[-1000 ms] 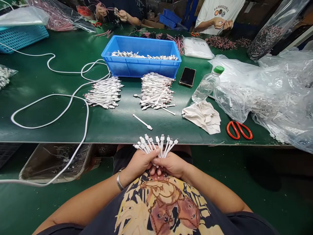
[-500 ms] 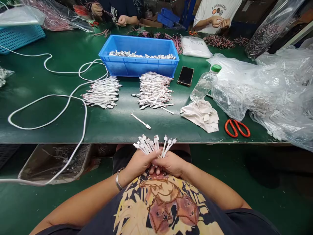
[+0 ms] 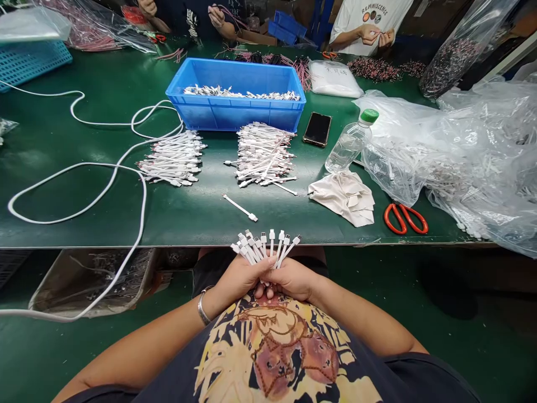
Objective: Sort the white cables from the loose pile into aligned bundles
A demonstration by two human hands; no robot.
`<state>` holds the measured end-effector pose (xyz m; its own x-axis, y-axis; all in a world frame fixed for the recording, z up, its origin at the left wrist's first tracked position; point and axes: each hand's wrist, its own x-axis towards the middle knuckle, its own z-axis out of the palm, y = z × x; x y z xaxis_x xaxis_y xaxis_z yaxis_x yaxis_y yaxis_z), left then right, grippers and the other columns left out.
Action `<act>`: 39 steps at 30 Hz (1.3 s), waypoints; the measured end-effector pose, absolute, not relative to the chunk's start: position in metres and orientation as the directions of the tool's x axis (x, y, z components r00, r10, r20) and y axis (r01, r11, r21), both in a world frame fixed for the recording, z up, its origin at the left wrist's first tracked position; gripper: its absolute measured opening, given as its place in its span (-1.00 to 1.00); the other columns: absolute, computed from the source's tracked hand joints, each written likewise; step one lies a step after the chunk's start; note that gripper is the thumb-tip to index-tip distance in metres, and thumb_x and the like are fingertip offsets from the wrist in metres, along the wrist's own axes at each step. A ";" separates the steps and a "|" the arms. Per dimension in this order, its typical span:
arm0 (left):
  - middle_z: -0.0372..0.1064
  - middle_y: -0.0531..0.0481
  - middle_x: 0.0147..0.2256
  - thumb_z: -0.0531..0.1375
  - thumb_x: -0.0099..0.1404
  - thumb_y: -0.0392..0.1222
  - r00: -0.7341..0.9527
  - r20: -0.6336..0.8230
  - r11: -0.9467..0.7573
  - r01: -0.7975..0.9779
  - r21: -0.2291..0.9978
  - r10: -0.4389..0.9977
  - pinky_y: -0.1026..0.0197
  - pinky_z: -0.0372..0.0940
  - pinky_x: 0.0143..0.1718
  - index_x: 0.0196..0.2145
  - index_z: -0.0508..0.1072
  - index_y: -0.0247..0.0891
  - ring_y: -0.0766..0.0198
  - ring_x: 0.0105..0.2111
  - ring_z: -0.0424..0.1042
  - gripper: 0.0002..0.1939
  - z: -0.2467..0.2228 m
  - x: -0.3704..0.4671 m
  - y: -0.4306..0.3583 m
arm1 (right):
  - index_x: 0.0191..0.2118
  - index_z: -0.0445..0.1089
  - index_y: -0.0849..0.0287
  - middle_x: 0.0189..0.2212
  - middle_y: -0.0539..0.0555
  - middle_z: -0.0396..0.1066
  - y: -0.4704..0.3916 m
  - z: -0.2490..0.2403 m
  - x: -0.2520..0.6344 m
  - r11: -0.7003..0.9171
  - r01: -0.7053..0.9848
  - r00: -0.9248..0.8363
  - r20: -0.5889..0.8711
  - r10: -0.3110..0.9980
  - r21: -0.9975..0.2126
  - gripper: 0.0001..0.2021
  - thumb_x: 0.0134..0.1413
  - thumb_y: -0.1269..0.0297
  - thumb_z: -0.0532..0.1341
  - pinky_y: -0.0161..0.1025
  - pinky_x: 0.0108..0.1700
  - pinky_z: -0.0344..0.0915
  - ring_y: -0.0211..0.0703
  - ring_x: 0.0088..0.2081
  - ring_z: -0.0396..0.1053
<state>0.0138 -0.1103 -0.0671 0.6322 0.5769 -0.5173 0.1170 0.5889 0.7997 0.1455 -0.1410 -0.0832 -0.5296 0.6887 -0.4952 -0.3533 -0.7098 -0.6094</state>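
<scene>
Close to my body, below the table's front edge, my left hand [image 3: 245,274] and my right hand [image 3: 296,275] meet, both closed. Between them they grip a fanned bunch of short white USB cables [image 3: 254,246], connector ends pointing up and away from me. The thumbs press on the cables; their lower ends are mostly hidden by the fingers. One loose short cable [image 3: 240,207] lies on the table just beyond my hands. Farther back are a left pile of such cables [image 3: 174,158] and a right pile [image 3: 265,154].
Behind the piles stands a blue bin [image 3: 235,115] holding small white parts. To the right lie a phone [image 3: 318,129], a water bottle [image 3: 349,143], a cloth [image 3: 343,198], red-handled scissors [image 3: 406,218] and plastic bags [image 3: 474,151]. A long white cord [image 3: 79,165] loops at left. Two people work opposite.
The cables in my hands have shifted: connectors in the middle and right of the fan are spread more evenly. Across the table, one person's hands have moved apart.
</scene>
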 end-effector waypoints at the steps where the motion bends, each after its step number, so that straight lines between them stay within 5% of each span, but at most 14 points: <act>1: 0.32 0.04 -0.74 0.13 0.20 0.04 0.646 -0.512 0.590 0.117 0.799 0.566 0.38 0.04 -0.77 -0.44 0.36 -0.34 0.38 -0.79 0.23 -0.67 -0.068 0.014 -0.110 | -0.43 0.37 0.32 -0.64 0.05 0.43 -0.141 -0.084 0.145 -0.714 -0.347 -0.524 -0.505 0.685 -0.608 -0.65 -0.24 0.11 0.38 -0.46 -0.63 0.21 -0.39 -0.68 0.28; 13: 0.28 0.05 -0.77 0.16 0.19 -0.02 0.647 -0.520 0.606 0.110 0.788 0.558 0.36 0.06 -0.78 -0.48 0.37 -0.34 0.36 -0.80 0.22 -0.71 -0.066 0.016 -0.108 | -0.35 0.37 0.33 -0.64 0.04 0.42 -0.139 -0.087 0.145 -0.739 -0.323 -0.517 -0.544 0.661 -0.591 -0.84 -0.09 0.35 0.26 -0.47 -0.62 0.20 -0.41 -0.69 0.27; 27: 0.34 0.00 -0.73 0.13 0.21 -0.05 0.665 -0.508 0.596 0.115 0.794 0.548 0.40 0.00 -0.80 -0.46 0.38 -0.35 0.38 -0.80 0.23 -0.72 -0.061 0.016 -0.109 | -0.39 0.41 0.37 -0.64 0.03 0.38 -0.138 -0.081 0.145 -0.737 -0.314 -0.530 -0.534 0.659 -0.599 -0.66 -0.26 0.17 0.38 -0.47 -0.61 0.19 -0.35 -0.61 0.34; 39: 0.35 -0.05 -0.74 0.15 0.18 -0.02 0.666 -0.524 0.606 0.134 0.784 0.531 0.38 -0.09 -0.80 -0.62 0.38 -0.34 0.40 -0.81 0.20 -0.64 -0.059 0.017 -0.106 | -0.47 0.40 0.35 -0.61 0.05 0.41 -0.139 -0.081 0.144 -0.727 -0.325 -0.525 -0.524 0.671 -0.605 -0.76 -0.18 0.23 0.32 -0.50 -0.63 0.19 -0.38 -0.62 0.34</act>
